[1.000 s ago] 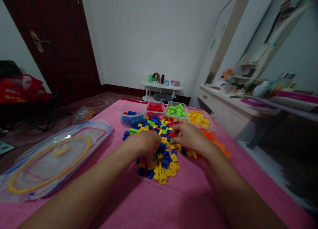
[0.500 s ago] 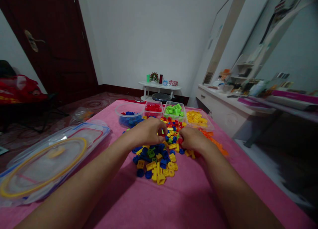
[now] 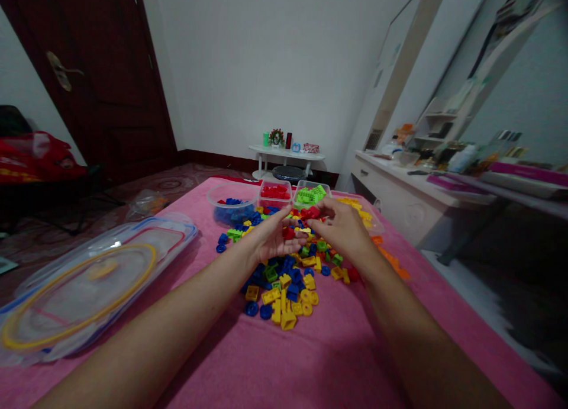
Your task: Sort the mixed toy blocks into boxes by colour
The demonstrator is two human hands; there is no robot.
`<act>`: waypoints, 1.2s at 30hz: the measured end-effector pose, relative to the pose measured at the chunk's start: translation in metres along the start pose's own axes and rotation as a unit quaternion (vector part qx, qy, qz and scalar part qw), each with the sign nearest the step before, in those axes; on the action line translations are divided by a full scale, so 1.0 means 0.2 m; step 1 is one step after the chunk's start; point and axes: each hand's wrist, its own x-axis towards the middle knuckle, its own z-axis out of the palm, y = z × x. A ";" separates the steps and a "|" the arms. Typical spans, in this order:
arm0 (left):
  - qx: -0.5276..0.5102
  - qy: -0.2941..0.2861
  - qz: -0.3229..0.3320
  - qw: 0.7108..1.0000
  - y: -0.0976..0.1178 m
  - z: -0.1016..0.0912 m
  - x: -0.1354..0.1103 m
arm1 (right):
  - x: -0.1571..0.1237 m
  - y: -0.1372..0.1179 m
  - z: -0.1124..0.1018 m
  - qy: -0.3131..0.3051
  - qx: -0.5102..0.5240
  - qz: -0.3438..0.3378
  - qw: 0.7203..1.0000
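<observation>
A heap of small plastic bricks (image 3: 290, 279) in blue, yellow, red and green lies on the pink cloth (image 3: 310, 361). My left hand (image 3: 273, 238) is raised above the heap, palm up and fingers spread, with red bricks (image 3: 288, 233) resting in the palm. My right hand (image 3: 339, 228) hovers just right of it, fingers pinched on red bricks (image 3: 310, 212) held over the left palm. Behind the heap stand a tub of blue bricks (image 3: 231, 206), a tub of red bricks (image 3: 276, 193), a tub of green bricks (image 3: 313, 195) and a tub of yellow bricks (image 3: 357, 211).
Clear plastic lids (image 3: 84, 279) with coloured rims are stacked on the left of the cloth. Orange bricks (image 3: 393, 261) trail along the right edge. A white desk (image 3: 408, 190) stands to the right, a small white side table (image 3: 288, 157) at the back wall, a dark door (image 3: 102, 83) on the left.
Both hands have lifted off the heap and moved forward. The left hand has turned palm up with red bricks in it; the right hand now holds red bricks above it.
</observation>
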 end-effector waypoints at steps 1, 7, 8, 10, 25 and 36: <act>0.003 0.003 0.001 1.000 0.00 0.00 0.00 | 0.00 0.01 0.01 0.004 0.017 0.002 1.000; 0.036 0.020 0.025 0.999 -0.02 0.01 -0.01 | 0.00 0.03 0.02 -0.002 0.108 0.030 0.994; 0.050 0.020 0.042 0.998 -0.02 0.02 -0.01 | 0.00 0.03 0.02 -0.007 0.127 0.041 0.991; 0.084 0.017 0.087 0.993 -0.03 0.02 -0.01 | 0.00 0.01 0.02 -0.012 0.165 0.065 0.984; 0.453 0.097 0.245 0.852 0.02 -0.06 -0.02 | 0.01 0.03 0.01 0.033 0.212 0.113 0.970; 0.018 -0.029 0.037 0.999 -0.02 0.04 -0.03 | -0.02 0.00 0.11 -0.026 0.036 -0.042 0.998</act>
